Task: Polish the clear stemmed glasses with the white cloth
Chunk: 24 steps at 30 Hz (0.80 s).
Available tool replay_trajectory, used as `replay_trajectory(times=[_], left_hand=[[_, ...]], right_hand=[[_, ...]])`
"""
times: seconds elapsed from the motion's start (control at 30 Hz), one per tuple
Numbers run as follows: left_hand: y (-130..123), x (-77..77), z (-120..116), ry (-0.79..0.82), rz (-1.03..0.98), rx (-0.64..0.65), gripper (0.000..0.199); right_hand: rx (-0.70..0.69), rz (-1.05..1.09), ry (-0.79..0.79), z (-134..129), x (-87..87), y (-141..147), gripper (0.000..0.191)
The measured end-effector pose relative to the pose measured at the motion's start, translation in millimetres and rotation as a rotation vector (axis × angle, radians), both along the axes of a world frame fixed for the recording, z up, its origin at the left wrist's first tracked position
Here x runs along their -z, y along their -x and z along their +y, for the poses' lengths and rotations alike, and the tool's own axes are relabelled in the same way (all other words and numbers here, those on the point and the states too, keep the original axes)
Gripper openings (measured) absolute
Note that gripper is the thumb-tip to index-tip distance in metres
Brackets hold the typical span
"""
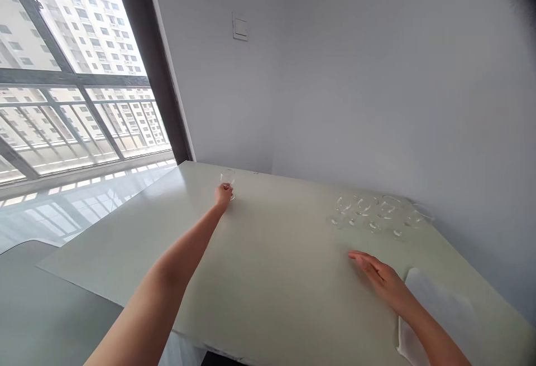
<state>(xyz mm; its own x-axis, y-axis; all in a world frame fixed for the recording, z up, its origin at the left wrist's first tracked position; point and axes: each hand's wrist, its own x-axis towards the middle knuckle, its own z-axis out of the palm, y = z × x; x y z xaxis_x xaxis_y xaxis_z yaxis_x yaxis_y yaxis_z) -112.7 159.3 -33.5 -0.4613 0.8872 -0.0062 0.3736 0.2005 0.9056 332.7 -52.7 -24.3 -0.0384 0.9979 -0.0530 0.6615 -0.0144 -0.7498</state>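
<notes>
Far out over the table, my left hand [224,194] is closed around the lower part of a clear stemmed glass [228,175]. The glass stands upright near the table's back edge, its rim above my fingers and part of its foot showing beside them. On the right, my right hand [374,274] hovers over or rests on the tabletop with fingers stretched out and nothing in them. Beyond it stands a group of several clear stemmed glasses [372,212], close together by the wall. Their see-through outlines overlap, so single glasses are hard to tell apart.
The pale glossy table [268,277] reaches back to the grey wall [377,76]. A folded white cloth [444,304] lies beneath my right forearm. Left of the table are a grey chair [42,299] and a large window [79,64]. A light switch [240,27] is on the wall.
</notes>
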Motion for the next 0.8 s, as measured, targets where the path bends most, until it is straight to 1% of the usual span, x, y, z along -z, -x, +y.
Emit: replay_trajectory(times=[0.1, 0.23, 0.33, 0.4, 0.47, 0.5, 0.53, 0.57, 0.6, 0.63, 0.73, 0.77, 0.8], left_hand=[[22, -3.0, 6, 0.031, -0.013, -0.014, 0.03], [27, -7.4, 11, 0.033, -0.044, -0.038, 0.031], [23, -11.8, 7, -0.009, -0.051, -0.113, 0.025], [17, -14.1, -3, -0.051, -0.042, -0.212, 0.035], [6, -14.8, -15, -0.099, -0.026, -0.313, 0.045], [-2, -14.1, -21, -0.121, -0.019, -0.341, 0.046], [-14, -12.6, -28, -0.14, -0.014, -0.342, 0.045], [-28, -10.5, -33, -0.152, -0.012, -0.31, 0.043], [-46, -7.6, -38, -0.158, -0.014, -0.249, 0.039], [-66, -4.3, -42, -0.156, -0.019, -0.159, 0.035], [-141, 6.8, -50, -0.119, -0.047, 0.203, 0.024], [-168, 10.0, -50, -0.097, -0.055, 0.317, 0.026], [-195, 12.6, -51, -0.079, -0.064, 0.417, 0.031]], right_hand=[[0.049, 0.092, 0.046, 7, 14.0, -5, 0.049], [0.131, 0.228, 0.005, 11, 28.1, -10, 0.052], [0.141, 0.24, -0.018, 11, 32.6, -12, 0.052], [0.128, 0.215, -0.028, 9, 32.9, -12, 0.051], [0.114, 0.217, -0.041, 8, 31.5, -10, 0.05], [0.109, 0.226, -0.049, 8, 30.5, -9, 0.049], [0.105, 0.239, -0.056, 8, 29.4, -9, 0.048], [0.108, 0.252, -0.064, 8, 28.2, -8, 0.048], [0.113, 0.263, -0.066, 8, 27.1, -7, 0.047], [0.117, 0.271, -0.065, 8, 26.0, -6, 0.046], [0.128, 0.279, -0.044, 8, 22.8, -4, 0.045], [0.13, 0.278, -0.038, 8, 21.8, -3, 0.045], [0.131, 0.273, -0.037, 7, 20.8, -3, 0.045]])
